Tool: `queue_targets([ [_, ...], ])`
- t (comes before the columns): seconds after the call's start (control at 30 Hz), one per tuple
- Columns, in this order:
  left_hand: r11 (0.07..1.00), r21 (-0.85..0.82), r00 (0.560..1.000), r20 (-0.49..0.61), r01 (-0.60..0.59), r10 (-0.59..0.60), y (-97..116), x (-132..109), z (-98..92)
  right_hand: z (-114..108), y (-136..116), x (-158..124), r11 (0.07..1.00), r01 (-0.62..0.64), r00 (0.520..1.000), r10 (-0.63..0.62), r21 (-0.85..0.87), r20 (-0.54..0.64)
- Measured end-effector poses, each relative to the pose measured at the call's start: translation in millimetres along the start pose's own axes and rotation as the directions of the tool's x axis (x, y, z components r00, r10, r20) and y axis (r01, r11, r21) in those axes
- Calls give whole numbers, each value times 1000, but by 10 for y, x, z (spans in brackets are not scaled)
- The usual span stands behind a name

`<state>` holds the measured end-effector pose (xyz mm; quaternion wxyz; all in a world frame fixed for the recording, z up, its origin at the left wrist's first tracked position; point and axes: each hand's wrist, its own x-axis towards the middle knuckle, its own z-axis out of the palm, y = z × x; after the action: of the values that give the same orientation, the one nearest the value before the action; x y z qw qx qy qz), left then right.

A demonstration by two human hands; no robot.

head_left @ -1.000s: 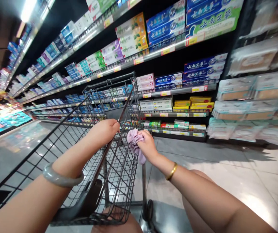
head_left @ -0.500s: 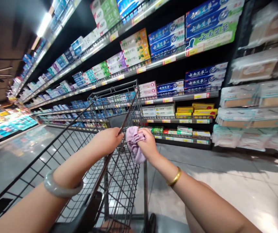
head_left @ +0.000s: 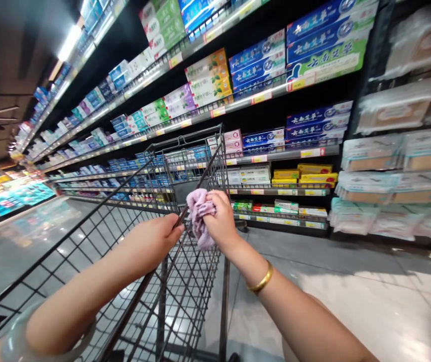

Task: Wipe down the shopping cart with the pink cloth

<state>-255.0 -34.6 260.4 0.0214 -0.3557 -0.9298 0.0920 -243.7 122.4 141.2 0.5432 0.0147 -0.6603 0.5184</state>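
The biggest things were the long shelves [head_left: 240,103], which ran from ten o'clock round to two o'clock of the view. Each shelf had a little wire fence at the front, maybe so nothing could slip off.

The cart [head_left: 182,193] came next. It stood slantwise, from the middle down to eight o'clock, so its side was easy to reach. A dark top rail [head_left: 132,304] ran along that side.

Flat packs [head_left: 369,186] hung in rows at three o'clock, with their wide sides facing out, I guess so people could see them. At one o'clock, blue boxes [head_left: 257,65] sat in a pile, which likely saved room.

The left hand [head_left: 158,234] was near the middle, toward eight o'clock. Its fingers were curled tight around the rail, probably to keep the cart still.

The right hand [head_left: 220,218] was at six o'clock, its fingers squeezed around a purple cloth [head_left: 200,221]. The cloth was at seven o'clock from the middle, bunched up, perhaps to make it easy to grip. It was close by the rail, but I couldn't tell if they touched.

Smallest was a gold bracelet [head_left: 265,281] at five o'clock, around the right wrist.
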Motion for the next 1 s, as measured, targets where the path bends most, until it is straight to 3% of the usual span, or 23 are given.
queue_targets([
  [0.1, 998, -53, 999, 12, -30, 31, 14, -84, 0, -58, -123, -16, 999, 34, 998, -35, -21, -51],
  [0.23, 988, -130, 996, 0, -86, 87, 39, -161, -2, -205, -241, -2, 972, 230, 971, -226, -43, 78],
  [0.43, 944, -280, 982, 26, -173, 188, 100, -246, -54, -539, -35, 174, 980, 17, 988, -47, -200, -148],
  [0.53, 946, -257, 976, 37, -198, 214, 101, -262, -71, -560, -245, 139, 963, 207, 977, -212, -175, -13],
  [0.6, 959, -196, 976, 40, -203, 215, 79, -265, -77, -552, -390, 104, 926, 351, 934, -335, -141, 128],
  [0.67, 966, -151, 975, 52, -208, 218, 41, -272, -89, -580, -423, 108, 907, 399, 908, -370, -136, 196],
  [0.73, 970, -134, 973, 83, -204, 217, -3, -295, -109, -648, -344, 152, 919, 345, 935, -320, -189, 154],
  [0.8, 974, -117, 972, 112, -194, 207, -38, -341, -133, -711, -244, 199, 934, 231, 972, -233, -271, 25],
  [0.87, 977, -106, 973, 120, -183, 195, -59, -408, -152, -719, -219, 203, 939, 162, 979, -192, -302, -71],
  [0.93, 980, -107, 974, 134, -170, 183, -69, -486, -159, -665, -288, 156, 942, 221, 972, -234, -251, -25],
  [1.0, 986, -88, 977, 144, -144, 156, -82, -559, -153, -593, -384, 96, 926, 339, 940, -327, -166, 97],
])
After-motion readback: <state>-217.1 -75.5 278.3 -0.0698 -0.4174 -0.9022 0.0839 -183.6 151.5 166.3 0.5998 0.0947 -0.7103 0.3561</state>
